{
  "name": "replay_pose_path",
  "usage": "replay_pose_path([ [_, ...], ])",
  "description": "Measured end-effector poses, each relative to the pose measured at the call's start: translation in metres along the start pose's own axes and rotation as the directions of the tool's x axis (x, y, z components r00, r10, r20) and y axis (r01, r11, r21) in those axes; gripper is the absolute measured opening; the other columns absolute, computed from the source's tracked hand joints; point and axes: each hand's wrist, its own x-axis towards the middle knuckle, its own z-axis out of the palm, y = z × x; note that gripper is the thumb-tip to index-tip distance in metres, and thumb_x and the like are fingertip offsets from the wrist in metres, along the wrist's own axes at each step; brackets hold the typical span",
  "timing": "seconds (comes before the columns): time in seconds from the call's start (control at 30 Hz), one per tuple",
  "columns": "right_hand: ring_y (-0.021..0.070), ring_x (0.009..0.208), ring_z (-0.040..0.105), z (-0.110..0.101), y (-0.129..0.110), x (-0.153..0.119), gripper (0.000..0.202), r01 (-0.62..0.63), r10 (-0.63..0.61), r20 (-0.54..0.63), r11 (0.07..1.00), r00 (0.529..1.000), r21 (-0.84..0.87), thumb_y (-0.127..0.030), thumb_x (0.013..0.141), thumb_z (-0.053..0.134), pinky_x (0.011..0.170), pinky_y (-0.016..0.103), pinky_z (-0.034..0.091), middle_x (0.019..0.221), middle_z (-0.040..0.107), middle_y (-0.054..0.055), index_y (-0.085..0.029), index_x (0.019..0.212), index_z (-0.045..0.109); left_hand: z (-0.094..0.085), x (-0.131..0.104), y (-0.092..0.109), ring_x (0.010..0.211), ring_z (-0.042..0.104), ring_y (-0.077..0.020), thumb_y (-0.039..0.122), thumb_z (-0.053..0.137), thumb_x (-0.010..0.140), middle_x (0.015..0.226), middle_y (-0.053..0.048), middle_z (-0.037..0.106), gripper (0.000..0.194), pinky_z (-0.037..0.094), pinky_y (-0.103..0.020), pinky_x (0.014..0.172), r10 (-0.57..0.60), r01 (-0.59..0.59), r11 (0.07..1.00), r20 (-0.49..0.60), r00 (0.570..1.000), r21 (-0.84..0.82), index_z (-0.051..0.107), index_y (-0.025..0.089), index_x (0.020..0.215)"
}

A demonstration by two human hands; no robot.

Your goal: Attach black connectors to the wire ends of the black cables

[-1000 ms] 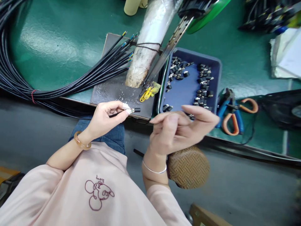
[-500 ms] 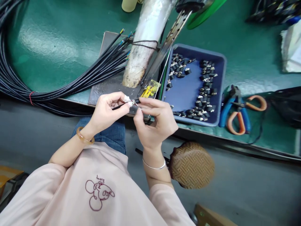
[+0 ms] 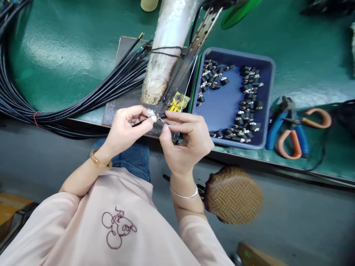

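At near edge of dark board (image 3: 111, 115), pinches black cable (image 3: 139, 122) in closed fingertips of left hand (image 3: 128, 126); curls right hand (image 3: 187, 142) by its tip, nearly closed, hold unclear.

- The right hand (image 3: 188, 142) has moved from above the blue tray's rim (image 3: 271, 88) to the black cable (image 3: 140, 122) in the left hand (image 3: 129, 127).
- The papers (image 3: 353, 50) have nearly left view.

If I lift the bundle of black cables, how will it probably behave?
The bundle of black cables would probably flex springily, since it keeps smooth, wide curves. It may feel fairly heavy, with so many strands together. Its ends could splay, as they already fan out away from the red tie.
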Motion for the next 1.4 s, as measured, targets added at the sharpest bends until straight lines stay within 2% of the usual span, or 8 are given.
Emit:
replay_pose_path([
  [0.27, 0.0198, 0.083, 0.075, -0.0019, -0.0039, 0.0038, 0.013, 0.039, -0.039, 0.004, 0.994, 0.999, -0.099, -0.017, 0.086, 0.066, 0.071, 0.039, 0.066, 0.095, 0.078, 0.003, -0.023, 0.077, 0.06, -0.0008, 0.0016, 0.006, 0.056, 0.053, -0.0064, 0.021, 0.07, 0.075, 0.064, 0.002, 0.062, 0.01, 0.046, -0.017, 0.054, 0.025, -0.025, 1.0, -0.002, 1.0, -0.003, 0.064, 0.014, 0.071],
  [0.43, 0.0189, 0.084, 0.076, -0.0026, -0.0015, 0.0005, 0.015, 0.102, -0.101, 0.018, 0.992, 0.995, -0.078, -0.012, 0.083, 0.066, 0.07, 0.036, 0.066, 0.097, 0.078, 0.004, -0.023, 0.078, 0.058, -0.0047, 0.002, 0.0076, 0.053, 0.049, -0.0055, 0.024, 0.074, 0.073, 0.061, 0.002, 0.059, 0.016, 0.043, -0.017, 0.051, -0.039, 0.039, 0.999, 0.042, 0.998, 0.001, 0.064, 0.013, 0.069],
  [0.57, 0.0188, 0.082, 0.075, -0.0031, 0.0003, -0.0008, 0.014, 0.091, -0.089, 0.031, 0.993, 0.996, -0.069, -0.014, 0.085, 0.066, 0.069, 0.036, 0.065, 0.095, 0.078, 0.003, -0.024, 0.078, 0.058, -0.006, 0.0006, 0.0076, 0.053, 0.048, -0.0055, 0.027, 0.074, 0.073, 0.063, 0.002, 0.06, 0.016, 0.041, -0.017, 0.049, -0.073, 0.071, 0.997, 0.058, 0.996, 0.039, 0.067, 0.013, 0.07],
  [0.83, 0.0177, 0.082, 0.074, -0.001, 0.0002, 0.0036, 0.013, 0.066, -0.066, 0.014, 0.997, 0.998, -0.049, -0.013, 0.086, 0.067, 0.073, 0.035, 0.062, 0.089, 0.076, 0.001, -0.024, 0.079, 0.062, -0.0034, -0.0019, 0.0067, 0.06, 0.056, -0.008, 0.024, 0.069, 0.077, 0.069, 0.0, 0.064, 0.012, 0.049, -0.018, 0.057, 0.015, -0.017, 0.998, 0.031, 0.999, 0.066, 0.068, 0.013, 0.073],
  [1.0, 0.0191, 0.083, 0.074, -0.0009, -0.002, 0.0052, 0.011, 0.077, -0.077, 0.003, 0.994, 0.997, -0.076, -0.014, 0.086, 0.067, 0.074, 0.037, 0.063, 0.093, 0.076, 0.002, -0.024, 0.082, 0.063, -0.0025, -0.0016, 0.0077, 0.066, 0.06, -0.0098, 0.024, 0.069, 0.077, 0.073, -0.001, 0.068, 0.011, 0.052, -0.019, 0.063, 0.053, -0.054, 0.994, 0.014, 0.998, 0.094, 0.067, 0.014, 0.074],
  [1.17, 0.0183, 0.082, 0.074, -0.0009, -0.0012, 0.0024, 0.014, 0.114, -0.114, 0.007, 0.991, 0.993, -0.066, -0.012, 0.084, 0.066, 0.071, 0.035, 0.064, 0.095, 0.077, 0.002, -0.024, 0.082, 0.06, -0.0037, -0.0025, 0.0066, 0.062, 0.056, -0.0085, 0.024, 0.069, 0.077, 0.069, 0.0, 0.063, 0.012, 0.048, -0.019, 0.058, 0.02, -0.024, 0.994, 0.035, 0.999, 0.104, 0.067, 0.014, 0.072],
  [1.4, 0.0177, 0.081, 0.075, -0.0001, -0.0016, 0.0023, 0.013, 0.073, -0.074, -0.001, 0.995, 0.997, -0.066, -0.013, 0.085, 0.067, 0.069, 0.034, 0.063, 0.092, 0.078, 0.003, -0.023, 0.079, 0.062, -0.0044, -0.0014, 0.008, 0.05, 0.049, -0.0056, 0.023, 0.068, 0.077, 0.061, 0.003, 0.057, 0.012, 0.04, -0.018, 0.047, -0.033, 0.029, 0.998, 0.069, 0.997, 0.052, 0.065, 0.014, 0.07],
])
